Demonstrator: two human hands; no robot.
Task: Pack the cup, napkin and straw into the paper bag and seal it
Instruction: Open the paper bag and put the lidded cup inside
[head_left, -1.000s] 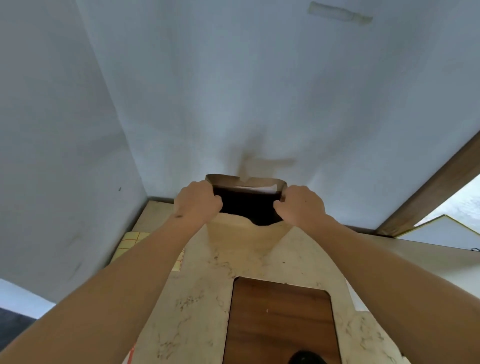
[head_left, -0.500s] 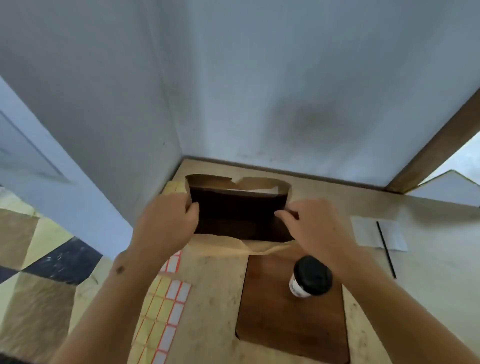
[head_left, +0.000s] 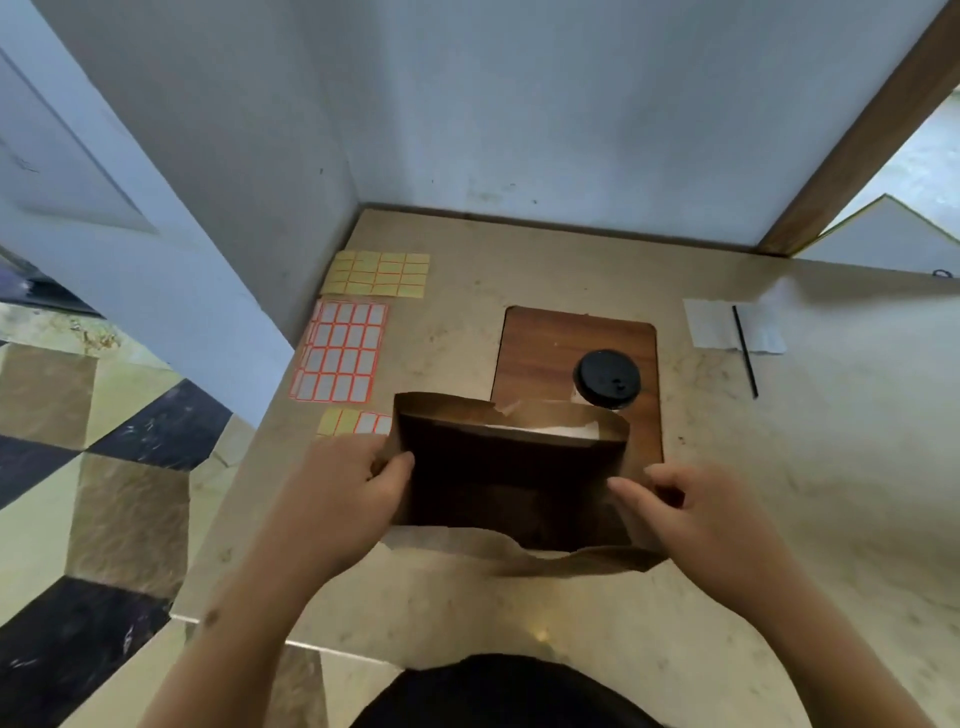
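Observation:
A brown paper bag (head_left: 511, 493) stands with its mouth spread wide, its inside dark. My left hand (head_left: 345, 496) grips the bag's left rim. My right hand (head_left: 685, 512) pinches the right rim. Just behind the bag stands a cup with a black lid (head_left: 607, 376), on a brown wooden inset (head_left: 540, 348). At the right lies a white napkin (head_left: 714, 325) with a thin black straw (head_left: 745, 352) across it.
Sheets of yellow and white stickers (head_left: 340, 351) lie on the marble counter (head_left: 831, 467) at the left, near its edge. White walls close the back and left. A wooden frame (head_left: 857, 130) rises at the back right. Tiled floor lies below left.
The view has tilted down from the wall to the counter. Both hands have brought the open bag nearer to me, in front of the cup.

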